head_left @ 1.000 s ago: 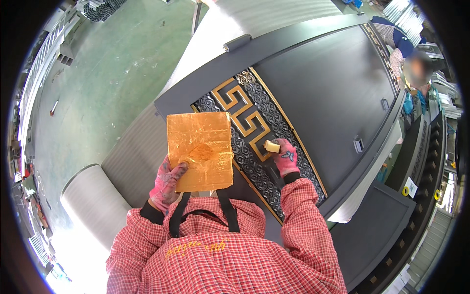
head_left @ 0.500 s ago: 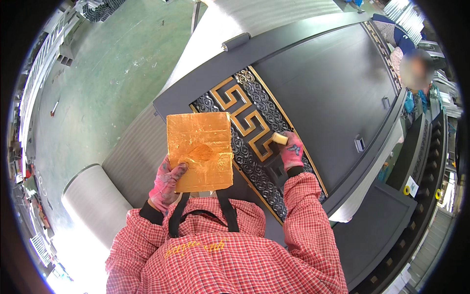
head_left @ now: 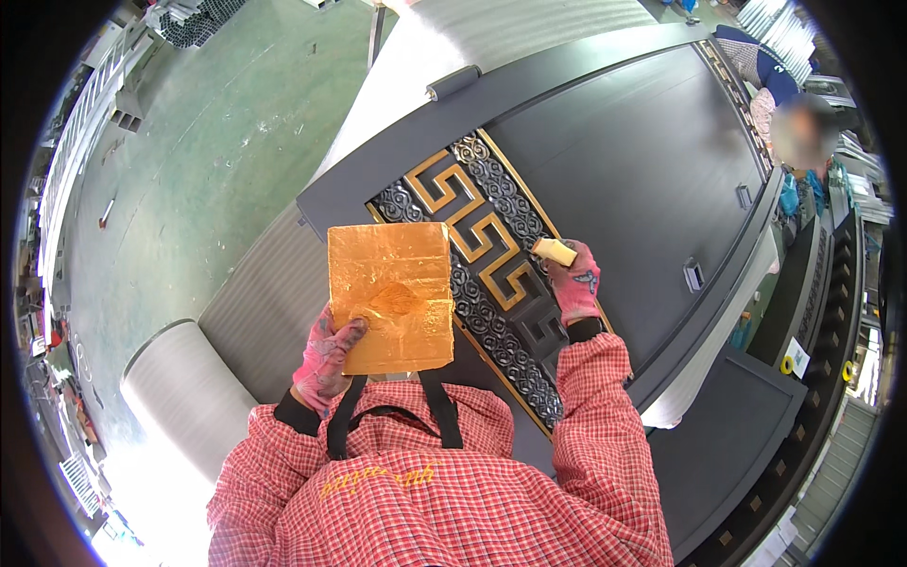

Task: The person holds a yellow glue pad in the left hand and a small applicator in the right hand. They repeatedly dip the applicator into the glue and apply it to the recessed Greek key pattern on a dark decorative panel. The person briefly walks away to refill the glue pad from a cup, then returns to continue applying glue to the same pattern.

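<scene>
My left hand (head_left: 331, 354), in a pink glove, is closed on the lower left edge of a gold-coated board (head_left: 402, 274), its thumb on the face. A rough darker patch marks the board's middle. My right hand (head_left: 573, 283), also gloved in pink, grips a small pale yellow sponge-like block (head_left: 556, 251) with a brownish end. That hand is over the far-right gold trim of a dark grey door panel (head_left: 614, 142). Beside it runs a raised key-pattern band (head_left: 491, 248), gold at the far part and dark at the near part, between scrolled dark borders (head_left: 482, 307).
The panel rests on pale foam sheeting (head_left: 378, 123); a foam roll (head_left: 175, 378) stands at left. Another person (head_left: 779, 85) is at the far right. Dark panels (head_left: 727, 435) lie at right. Green floor (head_left: 227, 142) stretches off to the left.
My right hand has moved right and slightly up, off the key pattern toward the gold trim, with the block turned. The gold board has shifted slightly right and down.
</scene>
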The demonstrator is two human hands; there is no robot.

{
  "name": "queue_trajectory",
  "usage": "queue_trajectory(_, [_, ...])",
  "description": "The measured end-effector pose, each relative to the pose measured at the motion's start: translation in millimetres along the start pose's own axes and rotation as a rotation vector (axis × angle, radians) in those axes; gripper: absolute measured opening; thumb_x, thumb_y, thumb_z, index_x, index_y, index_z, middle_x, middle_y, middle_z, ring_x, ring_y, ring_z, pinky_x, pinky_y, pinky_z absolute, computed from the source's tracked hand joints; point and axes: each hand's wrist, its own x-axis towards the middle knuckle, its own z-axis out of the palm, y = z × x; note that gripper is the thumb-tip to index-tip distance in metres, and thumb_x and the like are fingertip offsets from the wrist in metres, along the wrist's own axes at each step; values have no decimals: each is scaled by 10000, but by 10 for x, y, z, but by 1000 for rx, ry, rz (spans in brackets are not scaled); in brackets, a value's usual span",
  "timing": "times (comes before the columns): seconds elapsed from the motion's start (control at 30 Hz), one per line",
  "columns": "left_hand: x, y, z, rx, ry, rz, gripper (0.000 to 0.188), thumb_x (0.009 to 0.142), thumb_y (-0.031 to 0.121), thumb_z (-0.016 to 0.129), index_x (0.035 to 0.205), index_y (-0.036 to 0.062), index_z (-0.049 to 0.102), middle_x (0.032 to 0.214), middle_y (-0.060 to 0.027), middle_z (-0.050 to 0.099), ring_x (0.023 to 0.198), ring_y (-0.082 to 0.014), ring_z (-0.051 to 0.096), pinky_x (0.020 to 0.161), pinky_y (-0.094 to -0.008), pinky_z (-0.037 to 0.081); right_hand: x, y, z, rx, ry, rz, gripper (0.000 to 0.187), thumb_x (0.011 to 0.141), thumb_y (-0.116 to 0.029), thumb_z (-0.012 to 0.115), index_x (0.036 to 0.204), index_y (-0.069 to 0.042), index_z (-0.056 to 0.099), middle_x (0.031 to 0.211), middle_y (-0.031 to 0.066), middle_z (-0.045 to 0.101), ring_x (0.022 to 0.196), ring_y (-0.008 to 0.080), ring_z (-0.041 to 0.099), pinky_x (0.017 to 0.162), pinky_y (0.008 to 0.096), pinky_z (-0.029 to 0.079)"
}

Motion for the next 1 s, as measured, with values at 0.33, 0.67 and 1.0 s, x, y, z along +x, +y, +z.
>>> queue_trajectory(0.33, [20,-60,72,-86,-98,-89,454,906,77,630,1321,22,455,1209,-69,593,1060,-173,595,911,-320,496,-751,-1621,-297,275,-291,-287,277,750,-21,744,992,-14,609,818,96,689,720,160,682,630,270,528])
queue_trajectory(0.67, [99,108,10,-79,-256,-158,482,903,83,632,1341,26,440,1217,-71,587,1062,-166,590,909,-297,488,-1040,-2067,-306,-142,-271,-492,328,649,-93,737,960,-74,635,928,103,659,849,314,644,743,376,503])
queue_trajectory(1.0, [29,246,-281,-30,-174,-122,476,908,111,632,1337,48,436,1181,-32,579,1026,-138,583,871,-290,501,-821,-925,-547,329,-18,114,255,777,22,701,1006,-40,609,889,36,671,759,117,639,659,245,523])
